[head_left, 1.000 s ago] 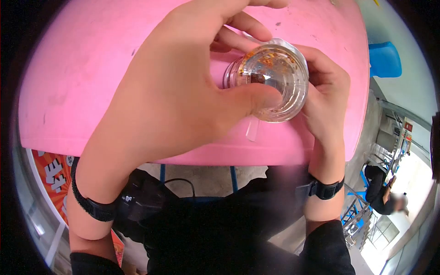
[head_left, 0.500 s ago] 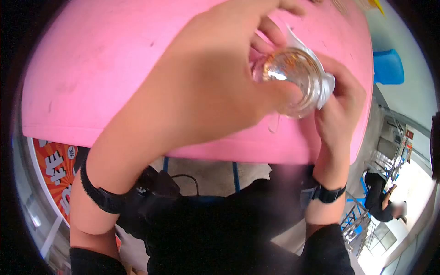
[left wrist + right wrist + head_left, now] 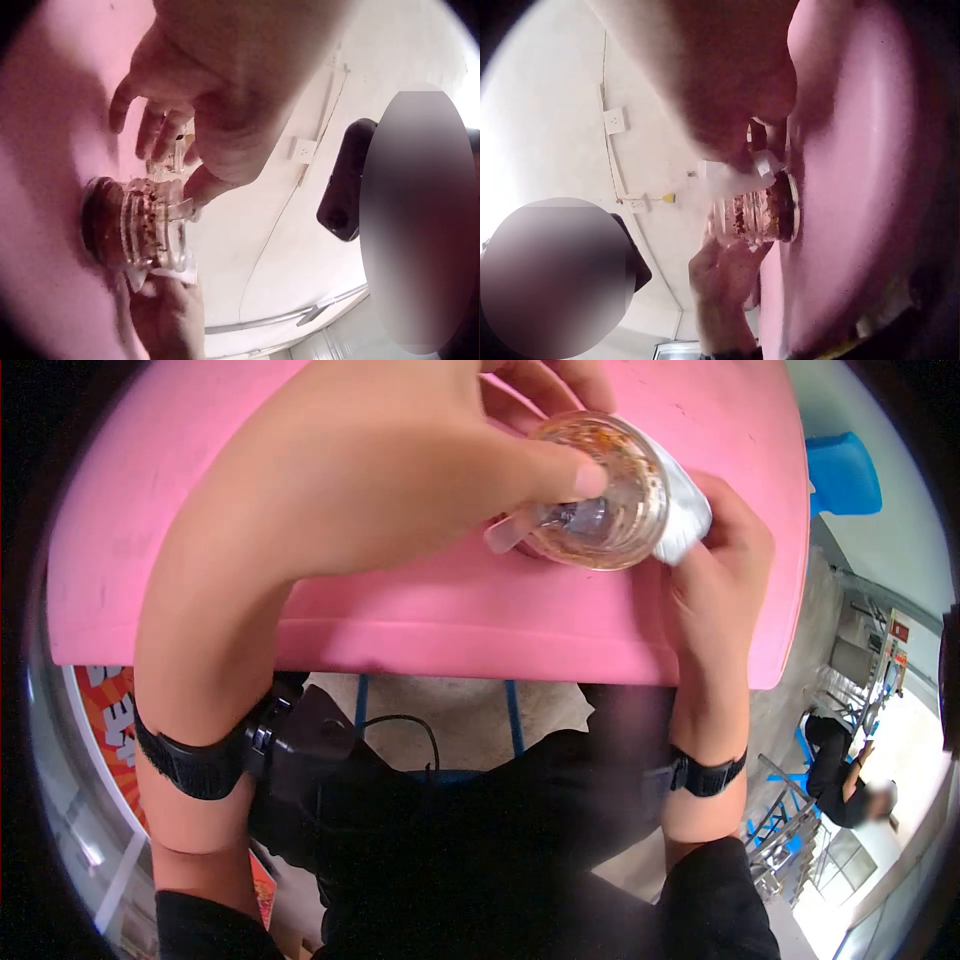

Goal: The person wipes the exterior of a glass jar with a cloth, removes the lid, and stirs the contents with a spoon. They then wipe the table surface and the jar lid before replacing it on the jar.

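A clear glass jar [image 3: 640, 495] with reddish-brown bits on its inside stands on the pink table, in the upper middle of the head view. My left hand [image 3: 390, 475] holds it from the left, thumb over the rim and the other fingers towards its far side. A clear strip [image 3: 507, 534] sticks out low on the jar's left. On the right side, my right hand [image 3: 725, 570] pinches a white tissue [image 3: 686, 510] against the glass. The left wrist view shows the jar [image 3: 154, 225] below my left fingers; the tissue [image 3: 731, 180] partly covers it in the right wrist view.
The pink table's [image 3: 450, 650] near edge runs just in front of my lap. A blue stool [image 3: 845, 475] stands beyond its right side. Farther right, a person in black [image 3: 835, 770] sits near metal racks.
The jar has turned, its clear strip passing from the near side to the left. Both hands are still at it; my left hand and forearm have swung, and more tissue shows than a second ago.
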Available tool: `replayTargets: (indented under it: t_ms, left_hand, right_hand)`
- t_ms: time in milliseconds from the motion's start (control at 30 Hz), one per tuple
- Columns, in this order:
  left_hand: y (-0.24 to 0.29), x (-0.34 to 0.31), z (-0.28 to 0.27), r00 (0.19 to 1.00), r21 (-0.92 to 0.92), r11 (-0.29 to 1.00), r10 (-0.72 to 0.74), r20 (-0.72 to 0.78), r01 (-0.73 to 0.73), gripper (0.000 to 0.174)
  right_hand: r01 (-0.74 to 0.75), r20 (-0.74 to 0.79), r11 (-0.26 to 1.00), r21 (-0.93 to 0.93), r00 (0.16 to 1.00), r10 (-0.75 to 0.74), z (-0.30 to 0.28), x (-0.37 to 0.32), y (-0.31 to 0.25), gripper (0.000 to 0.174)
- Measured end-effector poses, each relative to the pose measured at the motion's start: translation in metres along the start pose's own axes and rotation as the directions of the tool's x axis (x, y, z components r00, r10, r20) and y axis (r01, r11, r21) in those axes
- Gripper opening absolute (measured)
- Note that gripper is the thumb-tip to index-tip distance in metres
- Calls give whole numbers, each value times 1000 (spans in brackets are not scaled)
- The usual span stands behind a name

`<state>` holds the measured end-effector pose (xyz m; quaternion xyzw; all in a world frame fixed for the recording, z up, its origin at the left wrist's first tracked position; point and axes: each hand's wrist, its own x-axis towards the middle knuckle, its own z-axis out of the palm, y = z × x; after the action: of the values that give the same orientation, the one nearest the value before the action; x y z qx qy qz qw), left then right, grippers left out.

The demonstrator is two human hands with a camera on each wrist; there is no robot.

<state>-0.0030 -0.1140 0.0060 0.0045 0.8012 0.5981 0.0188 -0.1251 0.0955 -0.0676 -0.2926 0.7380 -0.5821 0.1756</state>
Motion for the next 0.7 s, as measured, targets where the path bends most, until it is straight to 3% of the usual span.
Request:
replayTargets:
  t_ms: [33,100,133,200,400,467,533,600,633,700]
  left_hand:
    - [0,3,4,1000,6,1000,6,15,-6,47]
    - [0,6,15,976,-39,991,-136,-169,131,43]
    - [5,7,21,979,-38,990,-137,-149,133,43]
    - [17,12,37,939,178,965,-129,-318,193,47]
    - [35,10,57,918,120,951,-235,-321,286,61]
    - [39,12,60,920,146,942,-250,-303,303,65]
    - [43,15,60,925,171,936,-251,-286,307,67]
    - [45,15,55,930,252,911,-262,-258,327,72]
    - [35,13,53,935,262,910,-258,-245,320,72]
    - [6,11,51,943,425,905,141,-302,1,69]
  right_hand:
    - [-2,25,997,-80,1000,4,1,8,-1,20]
    - [51,38,997,-61,998,-49,8,22,3,20]
    - [99,72,994,-40,993,-96,9,23,4,20]
    - [23,126,1000,-14,992,-21,2,22,3,25]
    - [-10,29,994,-105,999,13,-17,8,13,22]
    - [119,-27,992,-29,992,-120,-13,15,10,21]
    - [99,21,995,6,995,-99,-9,19,7,22]
    - [-9,138,967,255,990,-27,5,24,7,22]
    - [22,178,996,83,983,-37,-8,24,11,21]
    - [72,151,997,24,986,-75,-14,21,10,20]
